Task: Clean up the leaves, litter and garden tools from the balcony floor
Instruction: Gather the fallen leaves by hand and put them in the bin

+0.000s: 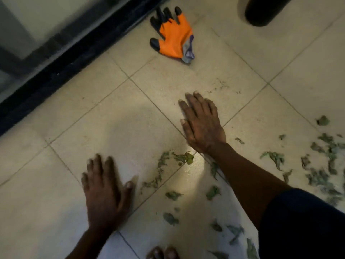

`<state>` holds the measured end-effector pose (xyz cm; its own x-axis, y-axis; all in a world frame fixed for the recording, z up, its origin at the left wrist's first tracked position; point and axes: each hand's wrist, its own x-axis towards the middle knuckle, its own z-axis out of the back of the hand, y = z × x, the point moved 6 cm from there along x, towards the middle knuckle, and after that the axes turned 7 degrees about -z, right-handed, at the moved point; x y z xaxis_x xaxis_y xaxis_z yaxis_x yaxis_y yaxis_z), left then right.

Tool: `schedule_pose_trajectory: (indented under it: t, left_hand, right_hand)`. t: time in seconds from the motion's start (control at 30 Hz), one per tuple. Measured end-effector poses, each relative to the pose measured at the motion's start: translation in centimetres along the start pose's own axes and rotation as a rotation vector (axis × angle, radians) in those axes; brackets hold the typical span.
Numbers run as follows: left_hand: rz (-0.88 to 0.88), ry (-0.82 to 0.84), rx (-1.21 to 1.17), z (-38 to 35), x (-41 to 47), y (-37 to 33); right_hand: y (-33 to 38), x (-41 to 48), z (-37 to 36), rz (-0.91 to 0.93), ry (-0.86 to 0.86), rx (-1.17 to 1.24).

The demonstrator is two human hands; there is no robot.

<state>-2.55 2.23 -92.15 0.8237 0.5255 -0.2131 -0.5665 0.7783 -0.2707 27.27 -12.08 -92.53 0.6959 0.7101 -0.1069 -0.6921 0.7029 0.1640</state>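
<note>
**Balcony floor: hands spread, leaves loose on tile**

Containers: one dark rounded object (265,10) stands at the top right edge, cut off by the frame. Whether it is a vessel, and what it holds, cannot be told.

Surfaces: the floor (93,128) is pale square tile with thin grout lines and a dull sheen. A black threshold strip (74,58) runs diagonally along its left side. An orange glove (173,37) with black fingertips and a grey cuff lies flat near that strip.

Task items: crumpled green leaves (183,157) are thin, torn and curled. They lie scattered between the two forearms, and a denser patch (324,174) sits at the right edge.

Hands: the left hand (104,195) is palm down over bare tile with its fingers (98,165) straight and spread, holding nothing — it appears blurred. The right hand (202,124) is also palm down, its fingers (197,101) extended and close together, empty. The nearest leaf sits just behind its wrist, and the glove lies well beyond its fingertips.
</note>
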Motion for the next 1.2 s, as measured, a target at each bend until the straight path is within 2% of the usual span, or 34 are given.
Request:
schedule_pose_trajectory:
  t: [0.1, 0.17, 0.23, 0.3, 0.37, 0.4, 0.47, 0.57, 0.67, 0.77, 0.83, 0.87, 0.97, 1.03, 1.07, 1.13, 1.2]
  left_hand:
    - [0.051, -0.028, -0.024, -1.9, 1.3, -4.6]
    - [-0.019, -0.06, -0.088, -3.2, 2.4, -9.3]
    - [-0.189, -0.043, -0.108, -4.8, 3.0, -14.0]
    - [-0.512, 0.047, -0.066, -6.3, 1.4, -18.6]
    - [-0.814, 0.136, -0.114, -6.7, -1.0, -21.7]
    - [-0.878, 0.152, -0.173, -6.3, -1.7, -22.2]
    - [-0.84, 0.071, -0.253, -5.0, -2.2, -21.1]
    - [-0.61, -0.067, -0.187, -4.3, -2.2, -15.6]
    - [-0.435, -0.014, -0.026, -5.5, -3.7, -11.8]
    - [-0.486, 0.037, 0.12, -7.1, -5.5, -14.5]
    - [-0.546, 0.077, 0.098, -8.2, -5.7, -18.3]
    - [-0.612, 0.114, 0.098, -8.9, -6.0, -20.5]
    - [-0.96, 0.262, 0.026, -10.2, -8.5, -26.3]
    - [-1.072, 0.282, -0.082, -9.4, -9.1, -27.7]
    - [-1.051, 0.24, -0.133, -8.6, -8.2, -27.4]
    - [-0.929, 0.138, -0.157, -7.3, -4.5, -26.5]
    - [-0.806, 0.082, -0.058, -6.7, 0.0, -25.4]
  right_hand:
    - [0.1, -0.2, 0.1, 0.01, -0.024, 0.007]
    - [-0.2, -0.7, 0.3, 0.021, -0.018, 0.064]
    - [-1.3, -1.3, 0.8, 0.006, -0.017, 0.153]
    - [-3.4, -4.2, 1.5, -0.102, -0.067, 0.224]
    - [-5.4, -8.6, 2.2, -0.238, -0.187, 0.283]
    - [-6.4, -11.1, 2.6, -0.31, -0.259, 0.32]
    - [-8.0, -16.8, 3.4, -0.467, -0.38, 0.38]
    - [-9.9, -24.5, 3.2, -0.646, -0.482, 0.391]
    - [-11.3, -30.5, 2.4, -0.785, -0.522, 0.381]
    - [-11.0, -35.1, 1.3, -0.887, -0.496, 0.349]
    - [-10.2, -37.1, 0.5, -0.909, -0.442, 0.316]
    - [-10.0, -37.8, 0.1, -0.912, -0.422, 0.316]
    - [-10.0, -39.1, -0.5, -0.888, -0.391, 0.332]
    - [-10.1, -40.1, -0.7, -0.888, -0.394, 0.28]
    - [-10.3, -40.7, -0.8, -0.916, -0.405, 0.247]
    - [-11.0, -42.7, -1.1, -1.092, -0.448, 0.193]
    - [-12.3, -45.0, -1.3, -1.29, -0.467, 0.203]
